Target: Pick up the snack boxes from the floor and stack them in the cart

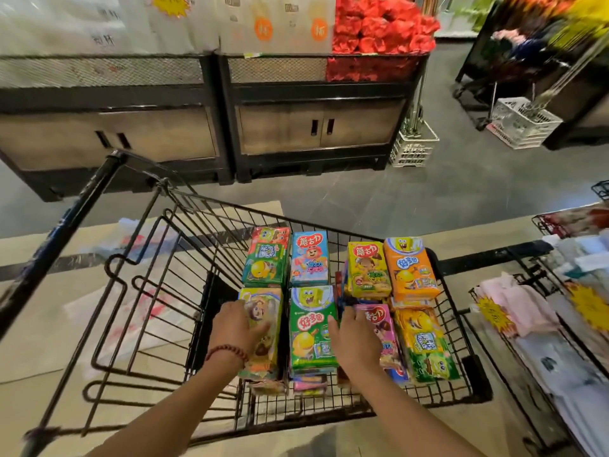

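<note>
A black wire cart (pixel 184 258) holds several stacks of colourful snack boxes in two rows. My left hand (pixel 235 328) lies flat on the yellow-green box (pixel 268 324) at the near left. My right hand (pixel 354 338) rests with straight fingers on the pink box (pixel 385 328), its thumb touching the green SpongeBob box (pixel 311 328) between them. Behind stand a green-red box (pixel 268 257), a blue box (pixel 309 257), a yellow box (pixel 369 270) and an orange box (pixel 410 268). A yellow-green box (pixel 425 344) lies at the near right.
The cart handle (pixel 66 232) runs up to the left. Black display bins (pixel 306 103) stand behind, one with red packs (pixel 379 28). White crates (pixel 524 122) sit on the grey floor. A wire rack (pixel 543 324) of goods crowds the right. Plastic bags (pixel 138 245) lie on cardboard at left.
</note>
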Motion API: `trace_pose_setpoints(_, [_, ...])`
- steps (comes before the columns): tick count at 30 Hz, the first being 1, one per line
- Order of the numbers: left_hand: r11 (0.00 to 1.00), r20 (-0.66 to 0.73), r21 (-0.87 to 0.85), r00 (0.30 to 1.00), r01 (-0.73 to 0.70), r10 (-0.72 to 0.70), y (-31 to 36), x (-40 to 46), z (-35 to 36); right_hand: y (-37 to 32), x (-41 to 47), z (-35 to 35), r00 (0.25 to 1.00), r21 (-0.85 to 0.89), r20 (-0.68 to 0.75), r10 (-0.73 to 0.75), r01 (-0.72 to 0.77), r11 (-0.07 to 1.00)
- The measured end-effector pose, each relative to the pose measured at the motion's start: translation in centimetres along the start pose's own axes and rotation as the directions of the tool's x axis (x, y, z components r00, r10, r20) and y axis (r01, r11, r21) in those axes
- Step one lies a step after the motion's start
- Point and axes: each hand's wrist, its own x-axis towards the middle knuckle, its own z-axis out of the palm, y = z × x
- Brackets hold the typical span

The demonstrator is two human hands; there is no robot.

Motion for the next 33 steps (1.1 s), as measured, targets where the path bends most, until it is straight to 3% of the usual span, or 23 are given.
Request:
trace_pose_setpoints(4, [0.982, 0.048, 0.000, 0.981, -0.189, 0.188, 2.5, 0.2, -1.2, 1.0, -1.6, -0.8, 0.995, 0.010, -0.062, 0.073, -0.073, 0.997])
trace_pose_setpoints(8, [0.924, 0.162, 0.058, 0.917, -0.379, 0.366, 4.0, -0.2, -1.6, 0.6, -4.4, -1.3, 0.980, -0.021, -0.104, 0.168, -0.171, 0.985])
trace_pose_setpoints(12, [0.820, 0.291, 0.071, 0.798, -0.568, 0.528, 3.3, -2.0, -1.9, -0.7, -7.5, -0.8, 0.952, -0.079, -0.120, 0.281, -0.292, 0.953])
trace_pose_setpoints(15, [0.708, 0.409, 0.053, 0.662, -0.704, 0.628, 2.6, -4.0, -2.1, -1.5, -10.1, 0.9, 0.958, -0.137, -0.086, 0.275, -0.285, 0.949])
trace_pose_setpoints(21, [0.605, 0.706, 0.018, 0.439, -0.796, 0.556, 1.4, -7.0, 0.3, -2.9, -13.0, 5.2, 0.944, -0.051, 0.008, 0.331, -0.330, 0.943])
trace_pose_setpoints(23, [0.578, 0.771, 0.054, 0.402, -0.814, 0.495, 1.5, -7.9, 1.4, -2.9, -13.2, 6.2, 0.941, -0.069, 0.034, 0.338, -0.335, 0.940])
trace_pose_setpoints(28, [0.527, 0.819, 0.148, 0.402, -0.837, 0.409, 1.9, -9.1, 4.5, -2.9, -13.4, 6.9, 0.925, -0.008, -0.116, 0.362, -0.365, 0.931])
trace_pose_setpoints(30, [0.514, 0.804, 0.163, 0.416, -0.842, 0.426, 2.1, -9.3, 5.3, -2.5, -13.5, 8.2, 0.907, 0.090, -0.165, 0.387, -0.377, 0.922])
trace_pose_setpoints(33, [0.486, 0.777, 0.170, 0.420, -0.857, 0.469, 2.0, -9.6, 5.8, -3.2, -14.3, 7.4, 0.905, 0.104, -0.144, 0.401, -0.389, 0.915])
